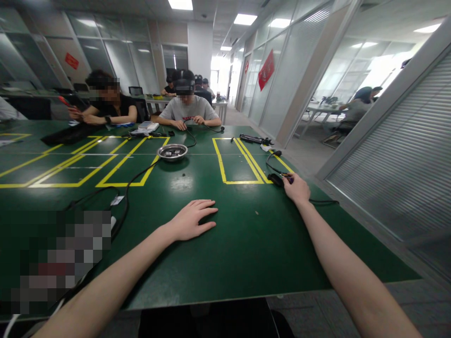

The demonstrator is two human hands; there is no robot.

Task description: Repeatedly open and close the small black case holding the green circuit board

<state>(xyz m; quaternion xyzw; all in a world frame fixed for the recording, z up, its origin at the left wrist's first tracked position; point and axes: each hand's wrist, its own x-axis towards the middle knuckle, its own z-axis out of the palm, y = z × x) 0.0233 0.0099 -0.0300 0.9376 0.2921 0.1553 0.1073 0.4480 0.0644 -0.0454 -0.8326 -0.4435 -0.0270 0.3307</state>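
Observation:
My left hand (192,219) lies flat on the green tabletop (225,263), palm down with its fingers spread and nothing in it. Farther out to the right, the fingers of my right hand (298,188) are closed on a small dark object with purple and orange parts (289,178); most of it is hidden, so I cannot tell its kind. Touching or just left of those fingertips is a black oblong piece (275,180). A thin black cable (269,164) curves from near it up to a black plug-like end (277,153). Another black cable (326,202) runs out behind my right wrist.
Yellow tape outlines (243,182) mark the table. A metal bowl (172,152) holds small metal pieces. Beyond it a person (188,105) handles a cable; another person (109,101) sits left. A black folded stand (255,140) lies back right. A long cable (127,197) crosses the left side.

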